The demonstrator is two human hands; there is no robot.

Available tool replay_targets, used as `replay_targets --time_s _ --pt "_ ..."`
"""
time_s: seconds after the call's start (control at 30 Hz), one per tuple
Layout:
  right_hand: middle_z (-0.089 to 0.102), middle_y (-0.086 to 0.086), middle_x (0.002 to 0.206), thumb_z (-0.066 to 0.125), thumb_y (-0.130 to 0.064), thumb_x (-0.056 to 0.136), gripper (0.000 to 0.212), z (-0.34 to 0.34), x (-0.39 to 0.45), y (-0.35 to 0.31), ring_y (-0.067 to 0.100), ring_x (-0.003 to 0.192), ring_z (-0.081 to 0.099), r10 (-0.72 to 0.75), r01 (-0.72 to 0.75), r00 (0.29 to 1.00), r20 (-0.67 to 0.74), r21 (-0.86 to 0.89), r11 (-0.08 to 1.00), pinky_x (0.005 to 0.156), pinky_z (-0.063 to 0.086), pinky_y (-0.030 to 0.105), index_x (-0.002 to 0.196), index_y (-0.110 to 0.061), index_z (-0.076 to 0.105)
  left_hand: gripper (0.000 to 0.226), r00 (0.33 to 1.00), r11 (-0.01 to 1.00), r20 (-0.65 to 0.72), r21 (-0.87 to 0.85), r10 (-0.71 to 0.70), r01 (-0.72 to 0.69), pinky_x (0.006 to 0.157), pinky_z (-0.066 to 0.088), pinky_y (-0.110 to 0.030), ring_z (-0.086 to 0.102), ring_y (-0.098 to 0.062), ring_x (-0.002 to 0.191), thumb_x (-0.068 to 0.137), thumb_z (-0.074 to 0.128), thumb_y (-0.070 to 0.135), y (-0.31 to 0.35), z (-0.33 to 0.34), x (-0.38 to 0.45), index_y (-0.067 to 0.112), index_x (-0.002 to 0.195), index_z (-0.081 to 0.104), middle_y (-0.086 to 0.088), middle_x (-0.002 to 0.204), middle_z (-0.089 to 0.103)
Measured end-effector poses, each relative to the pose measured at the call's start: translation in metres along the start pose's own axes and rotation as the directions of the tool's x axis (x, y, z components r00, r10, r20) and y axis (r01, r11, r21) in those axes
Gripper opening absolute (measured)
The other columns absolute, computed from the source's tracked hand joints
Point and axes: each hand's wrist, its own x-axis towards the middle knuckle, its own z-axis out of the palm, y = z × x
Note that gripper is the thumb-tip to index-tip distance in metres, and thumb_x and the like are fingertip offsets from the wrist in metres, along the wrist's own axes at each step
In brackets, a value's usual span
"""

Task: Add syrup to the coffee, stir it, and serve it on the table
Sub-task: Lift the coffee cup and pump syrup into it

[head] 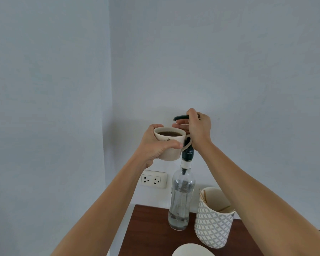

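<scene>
Dark brown wooden table (148, 235) at the bottom right, with a clear bottle (181, 200), a patterned cup (213, 224) and a white plate (192, 250) on it.

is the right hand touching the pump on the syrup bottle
Touching: the head view shows the right hand wrapped over the pump head.

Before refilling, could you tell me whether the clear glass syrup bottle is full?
Nearly empty: clear glass syrup bottle shows liquid only near its base.
</scene>
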Motion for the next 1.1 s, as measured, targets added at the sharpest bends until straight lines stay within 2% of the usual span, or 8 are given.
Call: replay_targets --time_s 0.2,0.37,0.53,0.73,0.9,1.1 --pt "0.077 0.017 0.078 0.056 -0.025 0.089 0.020 0.0006 -0.0010 -0.0069 0.034 0.070 0.078 0.041 -0.042 0.999 0.012 0.051 0.998 0.075 0.060 0.056 0.076 -0.010 0.059 0.080 1.000 1.000 0.006 0.006 -0.003 0.002 0.071 0.052 -0.031 0.061 -0.012 0.085 0.062 0.092 0.007 0.0032 0.0001 0.0022 0.021 0.127 0.048 0.003 0.104 0.064" --pt "0.077 0.019 0.075 0.052 -0.022 0.089 0.019 0.0005 -0.0041 -0.0067 0.038 0.070 0.077 0.031 -0.032 0.999 0.020 0.064 0.997 0.074 0.060 0.059 0.078 -0.008 0.057 0.090 1.000 1.000 -0.002 0.006 0.002 -0.002 0.069 0.052 -0.031 0.061 -0.011 0.085 0.045 0.088 0.020 0.0029 0.0014 0.0002 0.021 0.126 0.049 0.005 0.102 0.064" --pt "0.075 0.018 0.069 0.051 -0.020 0.089 0.018 0.0026 -0.0045 -0.0062 0.038 0.066 0.076 0.020 -0.021 1.000 0.009 0.062 0.998 0.072 0.060 0.059 0.079 -0.007 0.057 0.081 1.000 1.000 0.005 0.003 -0.005 0.005 0.070 0.053 -0.032 0.061 -0.012 0.086 0.059 0.092 0.009 0.0010 -0.0014 0.0009 0.021 0.127 0.048 0.003 0.103 0.064" --pt "0.072 0.017 0.062 0.050 -0.017 0.085 0.018 0.0037 -0.0034 -0.0071 0.042 0.069 0.076 0.024 -0.024 1.000 0.005 0.062 0.998 0.070 0.060 0.058 0.072 -0.007 0.055 0.091 1.000 1.000 0.001 0.012 0.001 -0.001 0.076 0.056 -0.037 0.062 -0.013 0.088 0.045 0.089 0.020 0.0026 -0.0014 0.0017 0.022 0.126 0.049 0.003 0.105 0.065" --pt "0.073 0.017 0.063 0.049 -0.017 0.086 0.018 0.0033 -0.0021 -0.0062 0.038 0.067 0.077 0.028 -0.029 0.999 0.016 0.050 0.998 0.071 0.060 0.056 0.075 -0.005 0.057 0.078 1.000 1.000 0.004 0.007 -0.003 0.003 0.077 0.056 -0.038 0.061 -0.012 0.086 0.063 0.091 0.006 0.0011 -0.0022 0.0025 0.020 0.127 0.049 0.004 0.103 0.064" --pt "0.072 0.014 0.058 0.049 -0.016 0.085 0.019 0.0038 -0.0015 -0.0046 0.040 0.067 0.076 0.021 -0.021 1.000 0.006 0.045 0.999 0.069 0.060 0.057 0.074 -0.003 0.057 0.091 1.000 1.000 0.006 -0.001 0.002 -0.002 0.074 0.055 -0.036 0.062 -0.011 0.085 0.045 0.089 0.018 0.0018 -0.0018 0.0015 0.021 0.127 0.049 0.004 0.103 0.065"
